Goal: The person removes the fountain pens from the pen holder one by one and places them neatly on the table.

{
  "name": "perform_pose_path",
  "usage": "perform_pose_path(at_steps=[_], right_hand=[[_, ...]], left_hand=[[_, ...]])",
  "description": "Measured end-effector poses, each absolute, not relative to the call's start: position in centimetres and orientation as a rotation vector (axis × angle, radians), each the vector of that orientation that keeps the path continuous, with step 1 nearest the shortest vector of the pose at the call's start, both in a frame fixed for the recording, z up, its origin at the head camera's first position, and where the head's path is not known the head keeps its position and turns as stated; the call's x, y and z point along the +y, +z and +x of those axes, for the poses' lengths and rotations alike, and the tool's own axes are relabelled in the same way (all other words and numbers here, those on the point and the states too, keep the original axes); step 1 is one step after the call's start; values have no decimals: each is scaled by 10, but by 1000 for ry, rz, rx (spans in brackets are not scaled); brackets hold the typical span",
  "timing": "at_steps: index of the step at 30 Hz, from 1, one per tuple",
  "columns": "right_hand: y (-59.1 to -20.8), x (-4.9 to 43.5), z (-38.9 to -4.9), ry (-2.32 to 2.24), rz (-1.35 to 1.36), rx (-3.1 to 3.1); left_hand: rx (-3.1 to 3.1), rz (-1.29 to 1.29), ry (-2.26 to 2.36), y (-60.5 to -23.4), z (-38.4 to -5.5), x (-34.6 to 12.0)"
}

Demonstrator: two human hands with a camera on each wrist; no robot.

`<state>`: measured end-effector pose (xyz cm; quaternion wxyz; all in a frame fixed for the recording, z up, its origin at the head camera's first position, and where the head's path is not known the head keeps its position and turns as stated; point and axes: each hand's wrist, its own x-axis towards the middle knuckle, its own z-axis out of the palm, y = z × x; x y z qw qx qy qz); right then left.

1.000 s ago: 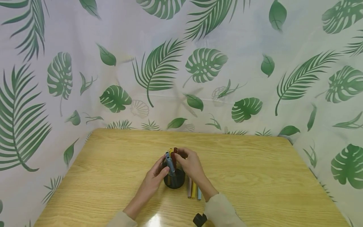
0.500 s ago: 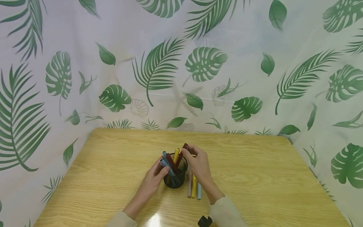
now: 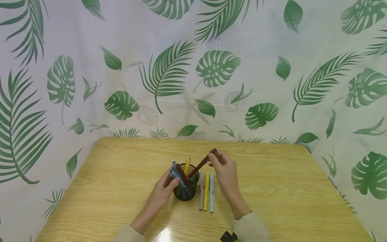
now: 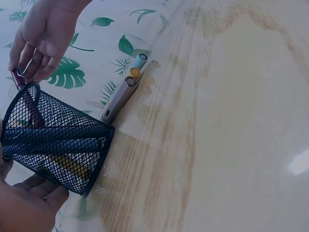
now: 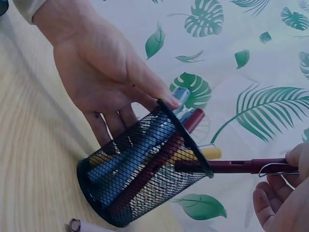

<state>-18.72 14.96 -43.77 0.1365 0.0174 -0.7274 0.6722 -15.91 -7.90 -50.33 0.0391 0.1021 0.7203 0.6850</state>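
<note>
A black mesh pen cup (image 3: 183, 194) stands on the table, steadied by my left hand (image 3: 159, 195). In the right wrist view, that hand's thumb lies at the cup's rim and its fingers reach around the mesh wall. My right hand (image 3: 227, 172) pinches a dark red pen (image 3: 203, 162) near its clip end. The pen slants out to the right, its lower end still inside the cup (image 5: 145, 159). Another dark red pen (image 5: 195, 120), a yellow pen (image 3: 187, 164) and blue pens (image 3: 174, 174) lean in the cup.
To the right of the cup, a mauve-grey pen (image 3: 201, 196), a yellow pen (image 3: 206, 196) and a light blue pen (image 3: 211, 196) lie side by side on the wooden table (image 3: 272, 188). A leaf-patterned sheet (image 3: 181, 94) hangs behind. A black object (image 3: 228, 236) is beside the right sleeve.
My right hand has moved up and right, drawing the dark red pen partly out of the cup and tilting it rightward. The left hand has stayed at the cup.
</note>
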Motion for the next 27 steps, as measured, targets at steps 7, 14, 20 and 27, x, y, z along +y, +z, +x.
perform_pose_path(at_steps=[7,14,20,27], right_hand=[[-432,159,-186,2012,27,-2045],[-431,166,-185,2045,-14,-2010],[-430,172,-184,2099,-13,-1959],[-430,180,-185,2119,-28,-1937]], left_hand=[[2190,311,2111,-504,-159,-79],[2168,311,2116,-503,-159,-79],[2159,307,2120,-504,-159,-79],[2170,312,2113,-505,-160,-79]])
